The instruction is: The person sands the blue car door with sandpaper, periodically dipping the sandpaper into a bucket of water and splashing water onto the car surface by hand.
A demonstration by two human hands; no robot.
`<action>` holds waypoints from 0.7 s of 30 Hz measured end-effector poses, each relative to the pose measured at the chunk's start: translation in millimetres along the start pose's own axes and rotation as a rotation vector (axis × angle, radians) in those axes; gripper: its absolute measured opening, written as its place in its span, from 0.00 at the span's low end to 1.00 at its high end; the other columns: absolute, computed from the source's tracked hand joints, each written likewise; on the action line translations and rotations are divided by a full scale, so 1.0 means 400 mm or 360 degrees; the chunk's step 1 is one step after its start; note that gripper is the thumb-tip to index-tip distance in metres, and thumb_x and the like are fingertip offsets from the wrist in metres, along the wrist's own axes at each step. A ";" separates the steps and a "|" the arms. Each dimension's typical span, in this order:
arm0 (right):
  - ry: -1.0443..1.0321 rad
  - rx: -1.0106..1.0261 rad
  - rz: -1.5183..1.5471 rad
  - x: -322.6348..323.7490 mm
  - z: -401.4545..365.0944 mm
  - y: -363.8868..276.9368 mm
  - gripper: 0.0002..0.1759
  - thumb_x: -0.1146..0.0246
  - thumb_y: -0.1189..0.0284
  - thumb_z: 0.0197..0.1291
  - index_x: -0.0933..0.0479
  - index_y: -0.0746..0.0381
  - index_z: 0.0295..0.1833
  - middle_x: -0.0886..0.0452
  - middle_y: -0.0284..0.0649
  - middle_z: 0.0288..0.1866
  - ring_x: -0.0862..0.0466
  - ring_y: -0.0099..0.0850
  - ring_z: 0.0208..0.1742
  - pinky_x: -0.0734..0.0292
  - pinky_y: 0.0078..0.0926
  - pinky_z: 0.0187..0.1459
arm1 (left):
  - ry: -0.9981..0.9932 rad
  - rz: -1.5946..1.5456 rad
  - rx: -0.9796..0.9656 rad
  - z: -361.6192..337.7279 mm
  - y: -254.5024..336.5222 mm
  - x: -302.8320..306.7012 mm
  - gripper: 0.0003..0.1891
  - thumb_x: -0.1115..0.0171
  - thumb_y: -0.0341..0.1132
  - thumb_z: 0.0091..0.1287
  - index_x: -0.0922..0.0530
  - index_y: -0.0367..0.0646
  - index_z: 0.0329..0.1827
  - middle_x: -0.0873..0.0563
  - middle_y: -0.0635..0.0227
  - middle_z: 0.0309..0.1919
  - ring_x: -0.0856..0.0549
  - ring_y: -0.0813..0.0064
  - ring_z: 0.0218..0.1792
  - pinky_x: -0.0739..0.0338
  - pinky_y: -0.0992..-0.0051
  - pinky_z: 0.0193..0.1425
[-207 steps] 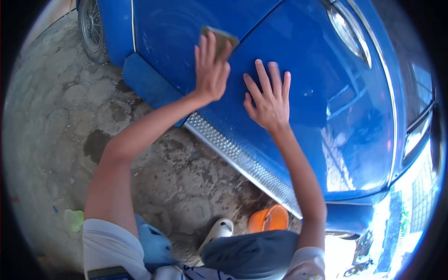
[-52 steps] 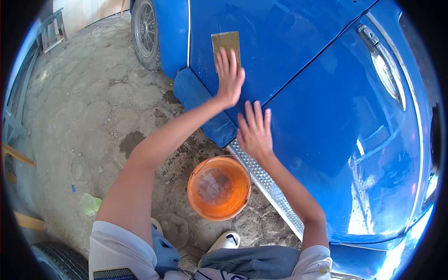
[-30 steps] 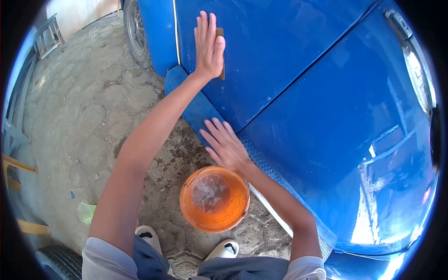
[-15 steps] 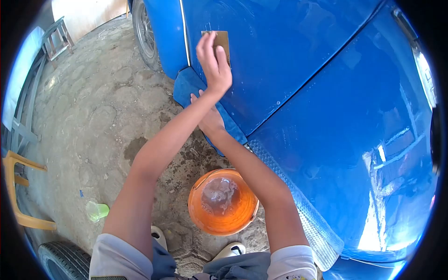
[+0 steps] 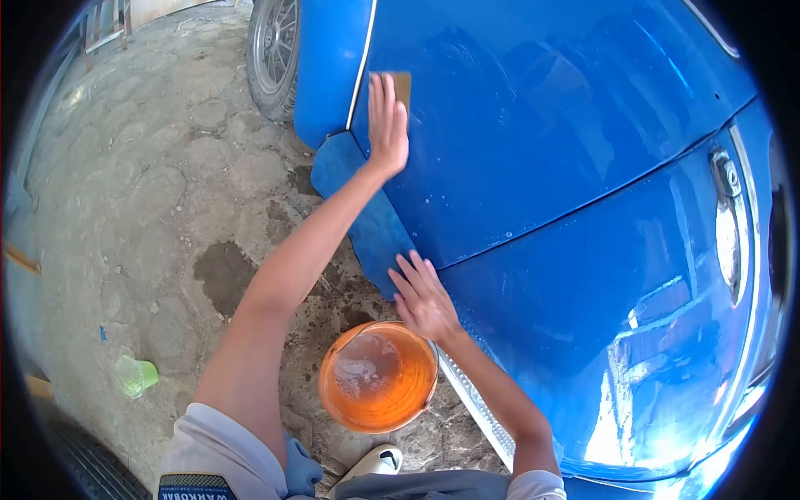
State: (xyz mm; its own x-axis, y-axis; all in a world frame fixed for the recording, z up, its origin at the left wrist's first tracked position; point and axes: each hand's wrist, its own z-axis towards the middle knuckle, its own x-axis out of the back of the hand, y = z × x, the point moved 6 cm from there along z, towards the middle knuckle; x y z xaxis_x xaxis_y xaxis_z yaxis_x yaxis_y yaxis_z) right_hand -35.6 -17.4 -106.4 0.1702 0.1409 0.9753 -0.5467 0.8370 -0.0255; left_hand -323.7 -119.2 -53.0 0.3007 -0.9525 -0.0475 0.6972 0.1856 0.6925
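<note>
My left hand [image 5: 387,129] lies with its fingers stretched over a brown sheet of sandpaper [image 5: 403,87], holding it flat against the blue car panel [image 5: 500,142]. Much of the sheet is hidden under the fingers. Lower down, my right hand [image 5: 426,302] is open, fingers spread, resting by the blue running board [image 5: 372,229] and the panel's bottom edge. It holds nothing. Just below it stands an orange bucket [image 5: 408,367] of cloudy, foamy water.
The car's wheel [image 5: 274,58] is at the top left. A chrome door handle [image 5: 729,217] shows at the right. On the stone floor lie a green cup [image 5: 140,377] and a wet patch [image 5: 223,277]. A loose tyre [image 5: 92,462] is at the lower left.
My right hand has moved down and right along the running board, away from my left wrist. My left hand has shifted with the sandpaper toward the panel's edge. The view has turned right.
</note>
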 end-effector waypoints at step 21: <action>0.0073 0.0129 0.0252 -0.047 -0.109 0.050 0.24 0.32 0.66 0.62 0.19 0.62 0.63 0.29 0.58 0.77 0.29 0.55 0.78 0.39 0.59 0.79 | -0.0253 -0.0500 0.1227 -0.304 0.067 -0.038 0.42 0.71 0.63 0.84 0.71 0.47 0.89 0.73 0.52 0.87 0.74 0.52 0.87 0.73 0.50 0.88</action>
State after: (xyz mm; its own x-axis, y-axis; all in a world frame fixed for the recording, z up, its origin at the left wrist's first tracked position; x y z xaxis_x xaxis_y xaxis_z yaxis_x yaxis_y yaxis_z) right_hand -13.9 19.7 -134.9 0.1131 0.2928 0.9494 -0.6337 0.7572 -0.1581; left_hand -230.3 -70.5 -121.2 0.0318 -0.9657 -0.2576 0.0766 -0.2546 0.9640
